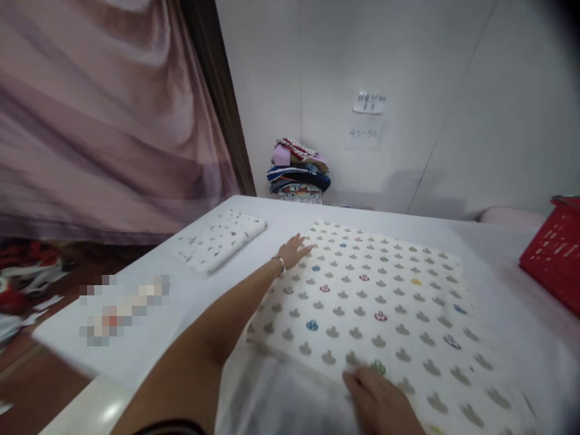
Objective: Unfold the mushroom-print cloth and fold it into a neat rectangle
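A white cloth (348, 314) printed with grey shapes and a few coloured ones lies spread flat on the white table (212, 314). My left hand (295, 251), with a bracelet at the wrist, rests on the cloth's far left edge, fingers stretched out. At the near edge, my right hand (380, 396) is over the cloth and smeared by motion. Its fingers look bent, but whether they pinch the fabric cannot be made out. Left of my left hand lies a folded white cloth (222, 240) with small dark prints.
A red plastic basket (555, 257) stands at the right edge. Behind the table is a pile of folded fabrics (299, 172) against the wall. A pink curtain (104, 121) hangs at the left. Paper notes (369, 103) are stuck on the wall. One patch on the table's left is pixelated.
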Motion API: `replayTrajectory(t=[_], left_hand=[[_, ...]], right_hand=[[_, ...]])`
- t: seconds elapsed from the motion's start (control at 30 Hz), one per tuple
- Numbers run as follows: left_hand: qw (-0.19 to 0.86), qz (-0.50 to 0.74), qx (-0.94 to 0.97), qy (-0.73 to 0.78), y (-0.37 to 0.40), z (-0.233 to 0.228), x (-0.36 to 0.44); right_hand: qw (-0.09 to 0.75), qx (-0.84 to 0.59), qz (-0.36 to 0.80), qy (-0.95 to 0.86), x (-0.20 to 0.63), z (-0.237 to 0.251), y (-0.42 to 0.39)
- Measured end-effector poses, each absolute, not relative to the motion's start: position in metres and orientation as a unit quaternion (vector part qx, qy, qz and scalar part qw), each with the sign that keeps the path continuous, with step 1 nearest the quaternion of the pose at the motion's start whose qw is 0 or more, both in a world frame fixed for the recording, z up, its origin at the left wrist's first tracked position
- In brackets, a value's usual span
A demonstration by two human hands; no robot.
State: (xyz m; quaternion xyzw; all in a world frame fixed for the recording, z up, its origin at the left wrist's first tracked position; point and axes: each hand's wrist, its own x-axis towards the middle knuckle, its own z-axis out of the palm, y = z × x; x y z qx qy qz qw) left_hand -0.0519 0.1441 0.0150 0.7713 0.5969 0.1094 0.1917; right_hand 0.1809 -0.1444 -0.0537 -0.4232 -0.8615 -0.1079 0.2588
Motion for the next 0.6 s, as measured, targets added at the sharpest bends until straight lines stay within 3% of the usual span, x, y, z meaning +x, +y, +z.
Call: replayTrajectory(t=[0.3,0.6], left_hand=[[0.205,0.227,0.738,0.602,0.002,0.030,-0.157],[0.200,0.286,0.759,0.550,-0.080,0.002,-0.167]], right_hand=[[0.166,-0.428,-0.094,-0.884,0.186,-0.033,-0.149],[0.069,-0.471,-0.057,-0.878,0.185,-0.025,-0.151]])
